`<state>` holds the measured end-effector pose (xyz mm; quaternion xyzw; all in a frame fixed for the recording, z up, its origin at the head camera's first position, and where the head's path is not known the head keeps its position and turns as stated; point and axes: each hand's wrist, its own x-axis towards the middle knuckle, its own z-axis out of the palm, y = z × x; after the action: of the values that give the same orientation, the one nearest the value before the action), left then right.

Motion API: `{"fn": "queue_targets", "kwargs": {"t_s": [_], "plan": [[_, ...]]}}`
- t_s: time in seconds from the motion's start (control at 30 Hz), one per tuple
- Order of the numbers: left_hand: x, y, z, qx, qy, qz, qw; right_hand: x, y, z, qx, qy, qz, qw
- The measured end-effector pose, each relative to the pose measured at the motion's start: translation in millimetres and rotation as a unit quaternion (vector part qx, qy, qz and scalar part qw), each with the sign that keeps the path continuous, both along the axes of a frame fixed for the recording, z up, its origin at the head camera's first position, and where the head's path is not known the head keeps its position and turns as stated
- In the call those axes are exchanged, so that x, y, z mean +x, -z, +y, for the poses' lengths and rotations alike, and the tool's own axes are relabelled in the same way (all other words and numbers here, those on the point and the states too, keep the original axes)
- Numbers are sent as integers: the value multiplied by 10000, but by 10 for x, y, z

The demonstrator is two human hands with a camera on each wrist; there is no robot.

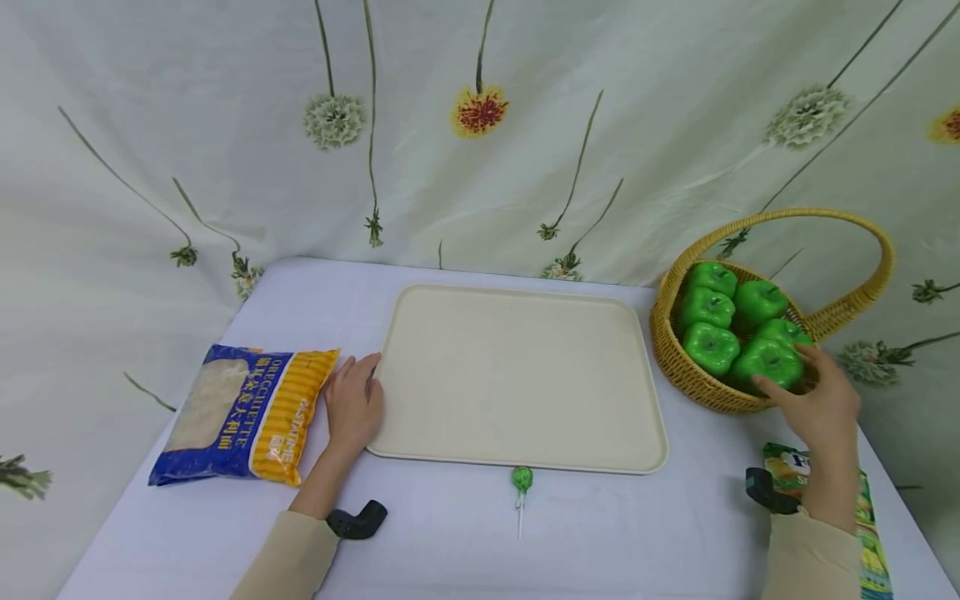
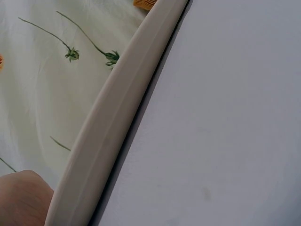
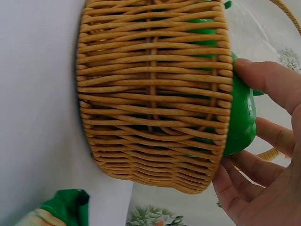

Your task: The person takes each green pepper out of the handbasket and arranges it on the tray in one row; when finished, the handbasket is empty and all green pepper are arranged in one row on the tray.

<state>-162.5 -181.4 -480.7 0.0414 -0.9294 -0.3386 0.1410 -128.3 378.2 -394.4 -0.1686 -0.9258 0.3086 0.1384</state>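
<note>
My right hand (image 1: 817, 404) reaches into the right side of a wicker basket (image 1: 686, 367) and grips a green bell pepper (image 1: 768, 363) between thumb and fingers. In the right wrist view this pepper (image 3: 243, 113) shows above the woven rim, thumb on one side and fingers on the other. Several more green bell peppers (image 1: 708, 307) sit in the basket. At the left edge of a beige tray (image 1: 517, 379) rests my left hand (image 1: 354, 406), fingers relaxed. The left wrist view shows part of that hand (image 2: 23, 197) beside the tray's rim (image 2: 113, 103).
A blue and yellow bag of orecchiette pasta (image 1: 243, 412) lies left of my left hand. In front of the tray is a green lollipop (image 1: 522, 478). A green packet (image 1: 870, 542) lies partly under my right forearm. The basket's tall handle (image 1: 795, 213) arches over the peppers.
</note>
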Motion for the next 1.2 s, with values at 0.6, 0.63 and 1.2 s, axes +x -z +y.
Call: {"fn": "queue_targets", "kwargs": {"t_s": [0.6,0.63,1.2], "plan": [[-6,-2,-40,-13,17,3,10000,151,-570,-431,-71,968,1828,9783],[-7,-1,-41,5,27,16,10000,138,-600,-480,-62,877,1907,9777],[-29,30,-39,114,55,97,9999,-686,-493,-1806,-861,-2234,1116,9645]]}}
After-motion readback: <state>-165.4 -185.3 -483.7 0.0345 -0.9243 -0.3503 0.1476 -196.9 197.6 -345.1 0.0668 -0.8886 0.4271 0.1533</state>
